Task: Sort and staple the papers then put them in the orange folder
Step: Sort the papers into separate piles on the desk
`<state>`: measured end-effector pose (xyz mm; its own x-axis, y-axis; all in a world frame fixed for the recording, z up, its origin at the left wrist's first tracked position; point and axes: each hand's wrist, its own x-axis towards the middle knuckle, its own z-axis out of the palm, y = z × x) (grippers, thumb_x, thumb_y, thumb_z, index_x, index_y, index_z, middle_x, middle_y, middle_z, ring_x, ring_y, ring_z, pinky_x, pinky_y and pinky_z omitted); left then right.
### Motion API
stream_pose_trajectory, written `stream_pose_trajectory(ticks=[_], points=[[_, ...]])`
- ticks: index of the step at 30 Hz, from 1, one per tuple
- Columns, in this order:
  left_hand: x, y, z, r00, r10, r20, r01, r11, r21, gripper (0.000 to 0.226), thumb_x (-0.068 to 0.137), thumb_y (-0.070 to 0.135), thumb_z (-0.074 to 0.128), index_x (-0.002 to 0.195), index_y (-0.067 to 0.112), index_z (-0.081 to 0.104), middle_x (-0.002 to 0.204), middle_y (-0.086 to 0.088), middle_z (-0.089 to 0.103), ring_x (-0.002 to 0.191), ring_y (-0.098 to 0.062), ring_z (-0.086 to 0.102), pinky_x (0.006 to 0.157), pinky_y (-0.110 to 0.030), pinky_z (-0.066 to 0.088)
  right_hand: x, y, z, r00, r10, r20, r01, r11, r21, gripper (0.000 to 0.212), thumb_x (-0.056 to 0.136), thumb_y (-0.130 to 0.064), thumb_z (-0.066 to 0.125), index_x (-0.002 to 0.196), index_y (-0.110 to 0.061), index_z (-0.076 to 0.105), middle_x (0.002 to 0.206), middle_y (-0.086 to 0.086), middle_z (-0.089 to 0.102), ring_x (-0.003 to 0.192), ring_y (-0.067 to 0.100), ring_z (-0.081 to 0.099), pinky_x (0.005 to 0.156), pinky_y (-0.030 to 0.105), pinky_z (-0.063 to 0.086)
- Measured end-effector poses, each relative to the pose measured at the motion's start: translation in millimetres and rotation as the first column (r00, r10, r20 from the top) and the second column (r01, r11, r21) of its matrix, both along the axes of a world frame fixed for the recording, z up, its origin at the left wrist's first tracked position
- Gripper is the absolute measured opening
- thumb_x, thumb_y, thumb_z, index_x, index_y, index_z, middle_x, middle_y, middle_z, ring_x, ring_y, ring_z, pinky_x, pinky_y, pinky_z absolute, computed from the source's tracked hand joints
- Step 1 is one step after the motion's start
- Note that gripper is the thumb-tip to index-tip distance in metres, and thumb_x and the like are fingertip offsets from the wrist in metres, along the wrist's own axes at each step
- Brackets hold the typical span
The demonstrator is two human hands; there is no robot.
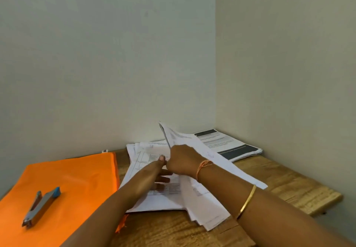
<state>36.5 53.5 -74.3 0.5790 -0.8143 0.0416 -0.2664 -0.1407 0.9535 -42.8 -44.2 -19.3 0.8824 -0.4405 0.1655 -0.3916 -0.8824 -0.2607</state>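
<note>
Right hand (pixel 181 160) closed in a fist round a lifted sheaf of white printed sheets (pixel 192 142), tilting it up and rightward. Left hand (pixel 157 176) open, fingers flat, pressing on the loose pile of white printed papers (pixel 159 202) underneath, mid-way along the wooden table (pixel 289 179). Flat orange folder (pixel 67 179) just beside the pile on the left, long axis running away from the viewer, so nearer the left hand. Grey metal stapler with blue tips (pixel 41 206) resting on the folder, sprung open, lying diagonally. Separate stack of dark-banded printed pages (pixel 231 146) in the far right corner. Probably mid-sort; stapling not yet begun.
</note>
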Motion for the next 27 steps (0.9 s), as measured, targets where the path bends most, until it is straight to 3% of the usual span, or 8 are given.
stream_pose_trajectory(ticks=[4,7,9,15,20,23,25,27], points=[[-4.8,0.4,-0.6,0.945,-0.016,-0.326,-0.02,0.994,-0.107,0.047,0.094,0.053,0.032,0.122,0.019,0.049,0.11,-0.018,0.065,0.099,-0.028,0.067,0.085,-0.037,0.056,2.6,3.5,-4.4,0.992,0.079,-0.094,-0.022,0.869,0.494,0.03,0.092,-0.017,0.05,0.116,0.001,0.053,0.105,0.014,0.057,0.102,0.033,0.06,0.087,0.039,0.054],[-7.5,-2.2,-1.2,0.913,0.011,-0.408,-0.063,0.992,-0.112,0.041,0.099,0.039,0.039,0.128,0.012,0.047,0.113,-0.021,0.064,0.098,-0.031,0.067,0.08,-0.037,0.058,-3.3,-9.5,-5.8,0.999,0.033,-0.017,-0.015,0.784,0.621,0.022,0.092,-0.007,0.046,0.112,-0.002,0.054,0.076,0.002,0.047,0.071,0.015,0.055,0.089,0.035,0.05],[-15.1,-6.9,-1.7,0.908,0.037,-0.418,-0.095,0.988,-0.118,0.033,0.098,0.015,0.046,0.131,0.008,0.045,0.113,-0.019,0.064,0.097,-0.032,0.067,0.077,-0.037,0.058,-5.6,-20.4,-7.0,1.0,-0.009,0.016,-0.005,0.705,0.709,0.035,0.092,0.0,0.041,0.127,0.006,0.047,0.078,0.004,0.046,0.078,0.02,0.054,0.092,0.037,0.048],[-35.0,-29.4,-10.0,0.927,0.283,-0.245,-0.29,0.957,0.008,0.056,0.083,-0.01,0.054,0.131,0.013,0.035,0.107,-0.006,0.058,0.092,-0.027,0.062,0.074,-0.041,0.057,-11.5,-43.4,-10.0,0.983,-0.134,0.125,-0.04,0.508,0.861,0.033,0.092,0.006,0.038,0.125,0.008,0.042,0.115,0.027,0.053,0.103,0.038,0.06,0.086,0.044,0.054],[-40.2,-29.7,-6.9,0.903,0.401,-0.156,-0.419,0.901,-0.11,0.058,0.088,-0.005,0.053,0.136,0.018,0.033,0.109,-0.004,0.056,0.09,-0.021,0.059,0.065,-0.031,0.053,-22.7,-75.3,-20.4,0.88,-0.306,0.363,0.019,0.787,0.617,0.041,0.088,-0.003,0.044,0.129,-0.011,0.049,0.128,0.013,0.051,0.091,0.018,0.054,0.069,0.027,0.046],[-39.7,-26.3,-4.6,0.922,0.386,-0.038,-0.387,0.908,-0.163,0.053,0.089,-0.001,0.053,0.134,0.021,0.037,0.111,-0.004,0.06,0.09,-0.02,0.062,0.063,-0.026,0.052,-36.0,-101.1,-20.1,0.843,-0.416,0.341,0.105,0.749,0.655,0.054,0.087,-0.011,0.049,0.139,-0.016,0.034,0.138,0.013,0.04,0.115,0.028,0.049,0.082,0.027,0.039],[-44.4,-26.0,-1.5,0.925,0.376,0.048,-0.36,0.912,-0.199,0.048,0.09,0.0,0.052,0.127,0.028,0.039,0.11,0.001,0.059,0.09,-0.015,0.062,0.063,-0.023,0.051,-47.7,-114.7,-18.8,0.851,-0.457,0.258,0.135,0.665,0.734,0.061,0.089,-0.019,0.054,0.142,-0.014,0.024,0.131,0.011,0.044,0.115,0.029,0.047,0.085,0.03,0.04],[-50.5,-27.9,0.0,0.922,0.371,0.115,-0.333,0.908,-0.255,0.047,0.09,-0.001,0.051,0.119,0.033,0.036,0.108,0.008,0.056,0.086,-0.005,0.057,0.06,-0.013,0.046,-58.2,-122.3,-17.6,0.838,-0.492,0.236,0.111,0.577,0.809,0.059,0.089,-0.021,0.055,0.139,-0.011,0.025,0.103,0.006,0.053,0.095,0.024,0.052,0.081,0.033,0.043]])
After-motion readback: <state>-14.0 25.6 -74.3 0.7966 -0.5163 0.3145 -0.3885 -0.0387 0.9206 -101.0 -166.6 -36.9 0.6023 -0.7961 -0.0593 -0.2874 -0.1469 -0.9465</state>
